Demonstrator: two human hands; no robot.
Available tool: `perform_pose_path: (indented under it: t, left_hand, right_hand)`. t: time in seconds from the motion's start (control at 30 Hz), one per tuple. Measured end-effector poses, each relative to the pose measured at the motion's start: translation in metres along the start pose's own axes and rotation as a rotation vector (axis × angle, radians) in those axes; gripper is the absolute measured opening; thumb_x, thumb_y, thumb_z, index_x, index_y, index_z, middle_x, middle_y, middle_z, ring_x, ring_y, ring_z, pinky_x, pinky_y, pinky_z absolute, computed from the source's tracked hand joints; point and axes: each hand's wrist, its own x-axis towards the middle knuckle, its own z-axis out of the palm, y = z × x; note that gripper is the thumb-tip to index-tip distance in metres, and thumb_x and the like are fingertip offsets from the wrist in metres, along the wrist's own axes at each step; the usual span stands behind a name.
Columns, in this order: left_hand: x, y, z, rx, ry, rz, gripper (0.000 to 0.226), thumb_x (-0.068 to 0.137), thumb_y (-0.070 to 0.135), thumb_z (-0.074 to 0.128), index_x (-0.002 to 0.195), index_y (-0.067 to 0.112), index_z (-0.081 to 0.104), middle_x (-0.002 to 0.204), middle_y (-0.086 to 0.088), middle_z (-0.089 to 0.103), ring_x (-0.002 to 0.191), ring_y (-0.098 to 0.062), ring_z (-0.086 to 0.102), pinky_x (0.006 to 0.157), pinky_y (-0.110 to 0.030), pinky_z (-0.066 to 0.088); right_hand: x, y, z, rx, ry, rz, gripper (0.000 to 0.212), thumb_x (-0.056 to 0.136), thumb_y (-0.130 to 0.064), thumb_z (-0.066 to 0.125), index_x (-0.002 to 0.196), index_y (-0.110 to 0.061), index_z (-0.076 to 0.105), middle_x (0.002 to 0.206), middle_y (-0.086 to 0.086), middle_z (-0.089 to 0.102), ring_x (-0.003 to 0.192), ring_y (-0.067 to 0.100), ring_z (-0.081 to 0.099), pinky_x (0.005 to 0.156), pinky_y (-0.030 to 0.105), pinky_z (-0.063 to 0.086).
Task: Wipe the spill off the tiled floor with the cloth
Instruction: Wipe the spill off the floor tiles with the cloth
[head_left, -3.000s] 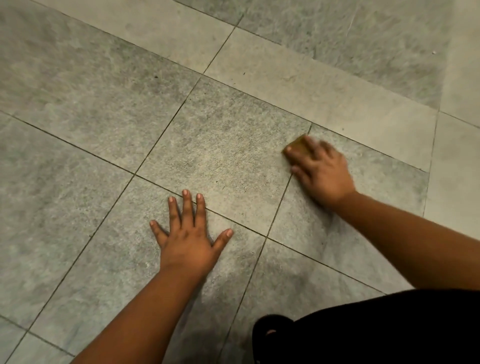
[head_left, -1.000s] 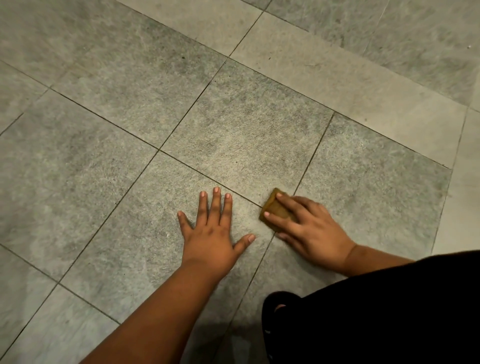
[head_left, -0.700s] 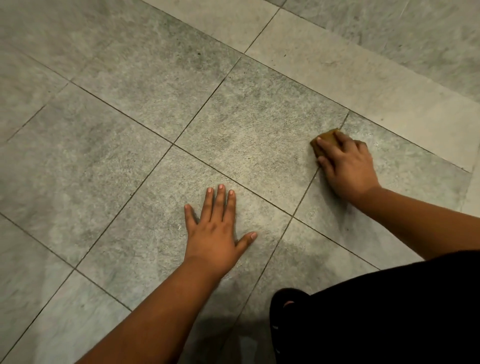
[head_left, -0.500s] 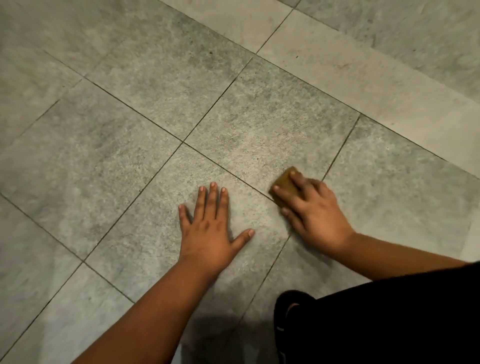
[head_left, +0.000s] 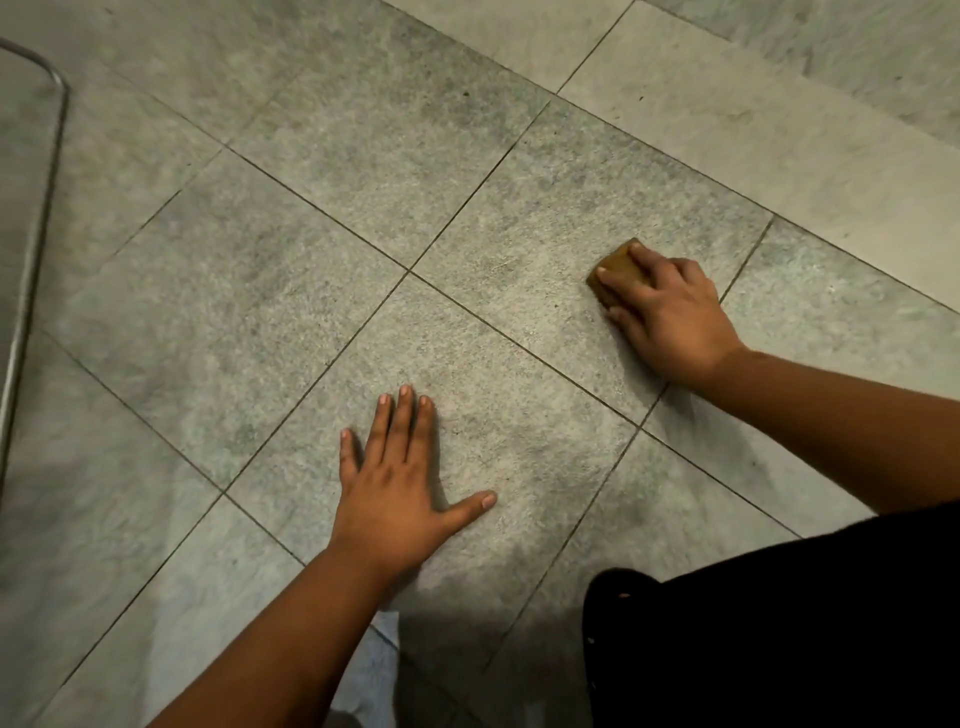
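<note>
Right hand (head_left: 670, 317) presses the cloth (head_left: 618, 270) onto the tiled floor (head_left: 260, 260).
Cloth's long axis runs 1-to-7 o'clock under flat fingers; left hand (head_left: 400, 483) lies splayed, empty.

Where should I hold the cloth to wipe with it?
From above, probably. The cloth is a small folded pad lying flat on the floor, so flat fingers pressed on top suit it, as the right hand does. The left hand rests flat on a tile.

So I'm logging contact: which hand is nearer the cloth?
Right. The right hand lies on the cloth, fingers pressing it to the floor. The left hand rests flat on a tile, apart from it, nearer the person.
</note>
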Motion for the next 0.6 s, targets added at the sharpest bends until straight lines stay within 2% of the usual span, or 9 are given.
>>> perform_pose_path:
  t: [0.07,0.13,0.27,0.43,0.5,0.6]
  left_hand:
    - [0.0,-0.001,0.002,-0.007,-0.026,-0.001,0.121,0.069,0.097,0.02,0.148,0.023,-0.031,0.153,0.002,-0.041,0.14,-0.016,-0.039,0.117,-0.055,-0.014]
    - [0.001,0.0,0.004,-0.001,-0.034,-0.004,0.124,0.066,0.098,0.021,0.147,0.021,-0.033,0.152,0.0,-0.043,0.139,-0.018,-0.04,0.116,-0.057,-0.014]
    - [0.002,0.001,0.006,0.016,-0.038,-0.011,0.125,0.066,0.098,0.022,0.145,0.021,-0.036,0.151,0.0,-0.045,0.139,-0.019,-0.041,0.116,-0.059,-0.013]
    - [0.002,0.001,0.007,0.018,-0.035,-0.012,0.125,0.065,0.099,0.022,0.146,0.022,-0.035,0.152,0.001,-0.044,0.139,-0.019,-0.04,0.116,-0.059,-0.012]
    - [0.002,0.001,0.007,0.019,-0.037,-0.014,0.125,0.065,0.099,0.021,0.146,0.022,-0.035,0.151,0.0,-0.044,0.139,-0.019,-0.041,0.116,-0.058,-0.013]
    - [0.002,0.0,0.007,0.019,-0.036,-0.014,0.125,0.065,0.099,0.021,0.146,0.022,-0.035,0.151,0.001,-0.044,0.139,-0.019,-0.041,0.116,-0.058,-0.015]
  right_hand:
    - [-0.016,-0.02,0.002,0.021,-0.002,-0.028,0.047,0.099,-0.051,0.037,0.144,-0.038,0.043,0.155,0.014,0.035,0.12,0.045,0.04,0.101,0.055,0.038]
    - [-0.042,-0.045,0.006,0.044,-0.051,-0.152,0.048,0.097,-0.053,0.034,0.143,-0.039,0.043,0.154,0.015,0.036,0.12,0.042,0.041,0.099,0.055,0.04]
    - [-0.104,-0.09,0.021,0.088,-0.118,-0.39,0.047,0.096,-0.05,0.044,0.142,-0.04,0.045,0.154,0.011,0.038,0.126,0.039,0.045,0.094,0.053,0.044]
    - [-0.114,-0.081,0.021,0.049,-0.194,-0.676,0.05,0.096,-0.041,0.045,0.146,-0.04,0.041,0.155,0.008,0.037,0.131,0.034,0.046,0.093,0.046,0.046]
    - [-0.089,-0.063,0.018,-0.003,-0.196,-0.662,0.052,0.099,-0.041,0.045,0.149,-0.04,0.035,0.158,0.01,0.032,0.132,0.035,0.044,0.095,0.048,0.046]
    - [-0.038,-0.033,0.006,-0.057,-0.097,-0.397,0.05,0.1,-0.053,0.033,0.149,-0.04,0.035,0.157,0.013,0.032,0.127,0.039,0.043,0.098,0.053,0.043]
